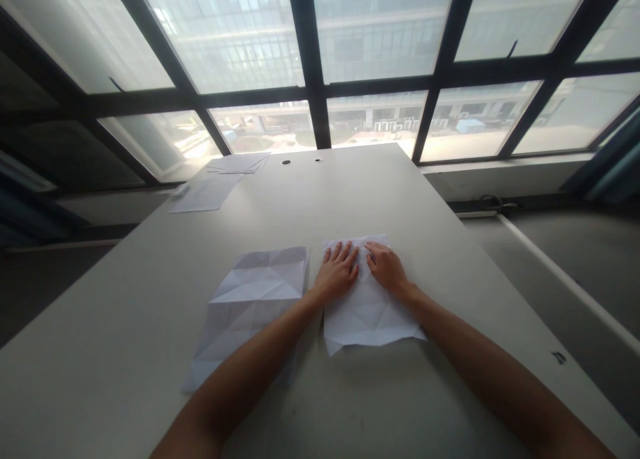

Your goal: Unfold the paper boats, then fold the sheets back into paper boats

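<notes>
A creased sheet of white paper lies on the table in front of me, its near edge and corners slightly raised. On its far left part my left hand rests flat, fingers spread. My right hand is on the same sheet's far right part, its fingers bent a little and turned toward the left hand. Nothing shows gripped in either hand. To the left lies another creased white paper, seemingly a stack, with fold lines across it; my left forearm passes over its near right part.
The white table reaches toward large dark-framed windows. Flat white sheets lie at its far left edge, beside a small pale object I cannot make out. Two small round holes are near the far end. A dark mark sits near the right edge.
</notes>
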`<state>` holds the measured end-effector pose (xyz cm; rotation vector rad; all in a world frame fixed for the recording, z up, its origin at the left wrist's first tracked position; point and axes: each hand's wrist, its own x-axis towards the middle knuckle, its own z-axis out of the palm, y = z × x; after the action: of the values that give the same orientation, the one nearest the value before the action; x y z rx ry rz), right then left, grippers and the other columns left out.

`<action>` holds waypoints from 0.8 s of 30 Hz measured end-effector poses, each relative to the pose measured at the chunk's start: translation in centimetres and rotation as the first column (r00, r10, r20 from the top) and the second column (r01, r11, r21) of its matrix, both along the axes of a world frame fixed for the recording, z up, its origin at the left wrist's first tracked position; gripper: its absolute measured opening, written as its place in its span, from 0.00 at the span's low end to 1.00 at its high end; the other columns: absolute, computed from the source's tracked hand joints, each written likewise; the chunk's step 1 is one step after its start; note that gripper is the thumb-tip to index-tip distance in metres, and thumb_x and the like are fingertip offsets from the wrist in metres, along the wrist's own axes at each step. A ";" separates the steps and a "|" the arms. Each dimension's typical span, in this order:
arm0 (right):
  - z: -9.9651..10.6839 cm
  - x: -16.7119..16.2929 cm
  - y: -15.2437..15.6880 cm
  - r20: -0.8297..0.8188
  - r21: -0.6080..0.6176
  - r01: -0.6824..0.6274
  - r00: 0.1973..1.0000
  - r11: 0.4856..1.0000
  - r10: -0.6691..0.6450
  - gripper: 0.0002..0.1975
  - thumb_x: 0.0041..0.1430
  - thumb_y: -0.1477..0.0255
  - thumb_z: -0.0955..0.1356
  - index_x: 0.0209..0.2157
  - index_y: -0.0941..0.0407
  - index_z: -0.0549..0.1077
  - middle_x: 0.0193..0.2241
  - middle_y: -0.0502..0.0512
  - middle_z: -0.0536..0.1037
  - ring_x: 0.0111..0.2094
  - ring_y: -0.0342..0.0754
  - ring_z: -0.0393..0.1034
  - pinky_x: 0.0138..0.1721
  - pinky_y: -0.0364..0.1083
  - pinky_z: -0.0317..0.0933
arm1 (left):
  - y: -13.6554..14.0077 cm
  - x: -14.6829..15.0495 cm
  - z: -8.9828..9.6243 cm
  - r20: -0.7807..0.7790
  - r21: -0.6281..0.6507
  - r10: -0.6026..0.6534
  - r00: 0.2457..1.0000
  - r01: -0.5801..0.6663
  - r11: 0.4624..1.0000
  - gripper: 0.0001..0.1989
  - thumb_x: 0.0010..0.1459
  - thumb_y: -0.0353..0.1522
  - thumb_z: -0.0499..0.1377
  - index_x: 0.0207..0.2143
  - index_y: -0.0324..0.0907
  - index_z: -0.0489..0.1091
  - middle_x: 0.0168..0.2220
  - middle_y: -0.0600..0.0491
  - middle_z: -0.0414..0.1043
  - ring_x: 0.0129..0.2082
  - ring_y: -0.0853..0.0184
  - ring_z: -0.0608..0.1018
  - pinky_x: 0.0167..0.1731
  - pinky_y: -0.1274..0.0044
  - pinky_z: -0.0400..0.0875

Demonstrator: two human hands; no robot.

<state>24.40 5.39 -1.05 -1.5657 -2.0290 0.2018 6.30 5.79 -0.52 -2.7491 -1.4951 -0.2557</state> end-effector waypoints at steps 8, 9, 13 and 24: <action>0.6 0.3 -0.1 -0.186 0.084 -0.072 0.979 0.994 0.086 0.12 0.62 0.78 0.61 0.39 0.57 0.75 0.36 0.57 0.75 0.39 0.48 0.70 0.43 0.44 0.63 | -0.1 0.0 0.0 0.008 0.008 -0.003 1.000 0.003 1.000 0.27 0.69 0.41 0.44 0.67 0.46 0.52 0.70 0.50 0.47 0.69 0.54 0.50 0.65 0.58 0.46; 0.5 0.2 -0.1 -0.176 0.069 -0.082 0.980 0.994 0.094 0.12 0.61 0.79 0.61 0.38 0.57 0.75 0.36 0.57 0.75 0.38 0.48 0.70 0.43 0.44 0.63 | -0.1 0.0 0.0 0.010 0.004 -0.002 1.000 0.002 1.000 0.27 0.69 0.41 0.44 0.68 0.46 0.52 0.70 0.50 0.47 0.69 0.54 0.50 0.65 0.58 0.46; 0.2 0.2 -0.1 -0.136 0.021 -0.102 0.985 0.995 0.104 0.12 0.59 0.80 0.62 0.38 0.57 0.75 0.37 0.56 0.75 0.38 0.47 0.69 0.42 0.44 0.62 | 0.0 0.1 -0.1 0.015 -0.007 -0.003 1.000 0.003 1.000 0.27 0.69 0.41 0.44 0.68 0.46 0.51 0.70 0.49 0.47 0.69 0.54 0.50 0.65 0.57 0.46; 1.3 -0.8 -1.2 0.120 -0.026 -0.049 0.991 0.998 0.051 0.12 0.63 0.76 0.62 0.43 0.56 0.75 0.44 0.59 0.74 0.49 0.52 0.65 0.53 0.48 0.57 | -0.1 0.2 0.2 0.039 0.010 0.024 0.999 -0.024 1.000 0.24 0.68 0.38 0.45 0.65 0.46 0.56 0.69 0.49 0.51 0.69 0.55 0.52 0.65 0.59 0.48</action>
<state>23.65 4.19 0.28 -1.5764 -2.1674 0.1540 6.50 5.70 -0.34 -2.7317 -1.5299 -0.3176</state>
